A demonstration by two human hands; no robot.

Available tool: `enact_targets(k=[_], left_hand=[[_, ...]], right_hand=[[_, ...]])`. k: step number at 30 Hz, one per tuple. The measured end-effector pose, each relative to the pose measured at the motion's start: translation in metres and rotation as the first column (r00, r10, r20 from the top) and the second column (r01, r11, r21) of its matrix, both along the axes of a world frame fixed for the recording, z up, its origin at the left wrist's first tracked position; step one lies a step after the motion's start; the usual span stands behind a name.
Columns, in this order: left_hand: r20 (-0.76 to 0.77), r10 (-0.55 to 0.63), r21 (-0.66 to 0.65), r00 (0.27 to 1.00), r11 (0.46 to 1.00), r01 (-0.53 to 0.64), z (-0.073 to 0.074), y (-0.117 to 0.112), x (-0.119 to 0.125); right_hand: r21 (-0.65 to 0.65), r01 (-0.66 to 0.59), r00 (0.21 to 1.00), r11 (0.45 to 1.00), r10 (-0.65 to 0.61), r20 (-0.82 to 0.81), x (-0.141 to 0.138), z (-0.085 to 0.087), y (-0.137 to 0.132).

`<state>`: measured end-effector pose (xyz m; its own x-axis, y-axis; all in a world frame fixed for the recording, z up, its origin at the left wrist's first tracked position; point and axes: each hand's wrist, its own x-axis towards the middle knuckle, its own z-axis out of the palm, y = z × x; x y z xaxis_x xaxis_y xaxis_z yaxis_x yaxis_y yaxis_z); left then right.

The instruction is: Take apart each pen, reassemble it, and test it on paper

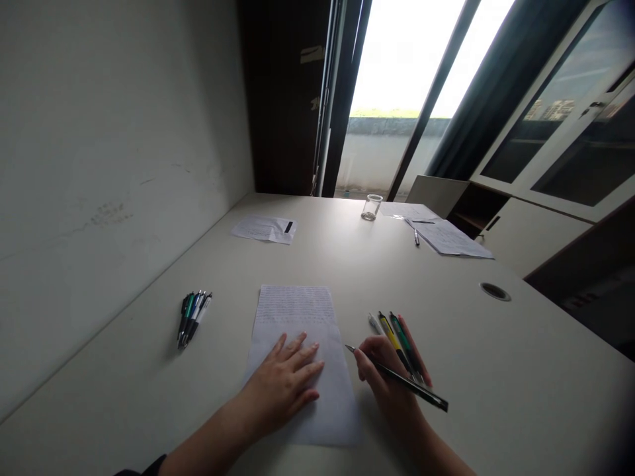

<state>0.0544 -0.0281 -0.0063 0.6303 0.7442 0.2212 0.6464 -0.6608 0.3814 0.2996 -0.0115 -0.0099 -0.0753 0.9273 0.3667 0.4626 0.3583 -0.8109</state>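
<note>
A white sheet of paper point(332, 410) lies on the table, its upper part covered with lines of handwriting and its lower part blank. Flat on the blank part rests my left hand point(285, 380), fingers spread. My right hand point(384, 370) grips a dark pen point(417, 387) between thumb and fingers, just right of the sheet. The pen's tip points left toward the paper's right edge; whether it touches anything I cannot tell. Beside and partly behind my right hand lie several pens, among them a yellow pen point(389, 330), a green pen point(403, 334) and a pinkish-red pen point(414, 347).
A bunch of pens point(193, 317) lies at the left. Farther back are a creased paper point(265, 229), a glass jar point(371, 207) and a stack of papers point(449, 238) with a pen point(416, 238) beside it. A round cable hole point(495, 291) is at the right.
</note>
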Motion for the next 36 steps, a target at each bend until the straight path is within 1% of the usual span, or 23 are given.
enact_targets(k=[2,4,6,8,11,13,16,21,24,27,31,36], left_hand=[[-0.033,0.000,0.005,0.999,1.000,0.000,0.004,0.000,-0.003],[-0.035,0.022,-0.001,0.999,1.000,-0.022,0.008,-0.001,-0.006],[-0.038,0.040,-0.009,0.998,0.999,-0.040,0.012,-0.001,-0.007],[-0.034,0.056,-0.003,0.998,0.998,-0.056,0.014,-0.001,-0.007],[-0.008,0.051,0.030,0.999,0.998,-0.050,0.013,-0.001,-0.005],[0.000,0.022,0.045,1.000,0.999,-0.022,0.012,-0.001,-0.002],[-0.021,0.007,0.030,1.000,1.000,-0.007,0.007,-0.003,0.001],[-0.106,0.041,0.022,0.994,0.999,-0.039,0.003,-0.006,0.003],[-0.150,0.042,0.016,0.988,0.999,-0.040,0.004,-0.007,0.005],[-0.175,0.082,0.003,0.981,0.997,-0.083,0.006,-0.007,0.010],[-0.197,0.125,-0.005,0.972,0.992,-0.128,0.007,-0.007,0.017],[-0.217,0.127,-0.007,0.968,0.991,-0.132,0.008,-0.005,0.018]], right_hand=[[-0.084,-0.057,0.991,0.995,0.046,-0.124,-0.002,-0.001,0.000],[-0.146,-0.129,0.973,0.981,0.096,-0.212,-0.003,-0.002,-0.001],[-0.178,-0.171,0.960,0.969,0.123,-0.250,-0.005,-0.002,0.000],[-0.201,-0.183,0.957,0.962,0.127,-0.261,-0.005,0.000,0.001],[-0.247,-0.171,0.963,0.954,0.108,-0.247,-0.005,0.002,0.003],[-0.282,-0.167,0.968,0.945,0.102,-0.231,-0.006,0.004,0.007],[-0.326,-0.166,0.972,0.931,0.099,-0.214,-0.011,0.005,0.014],[-0.368,-0.155,0.979,0.917,0.093,-0.181,-0.023,0.009,0.033],[-0.392,-0.158,0.983,0.906,0.106,-0.150,-0.030,0.009,0.045],[-0.410,-0.156,0.985,0.899,0.109,-0.135,-0.035,0.006,0.053],[-0.433,-0.162,0.986,0.887,0.132,-0.097,-0.040,0.003,0.057],[-0.461,-0.177,0.984,0.870,0.152,-0.091,-0.042,0.000,0.059]])
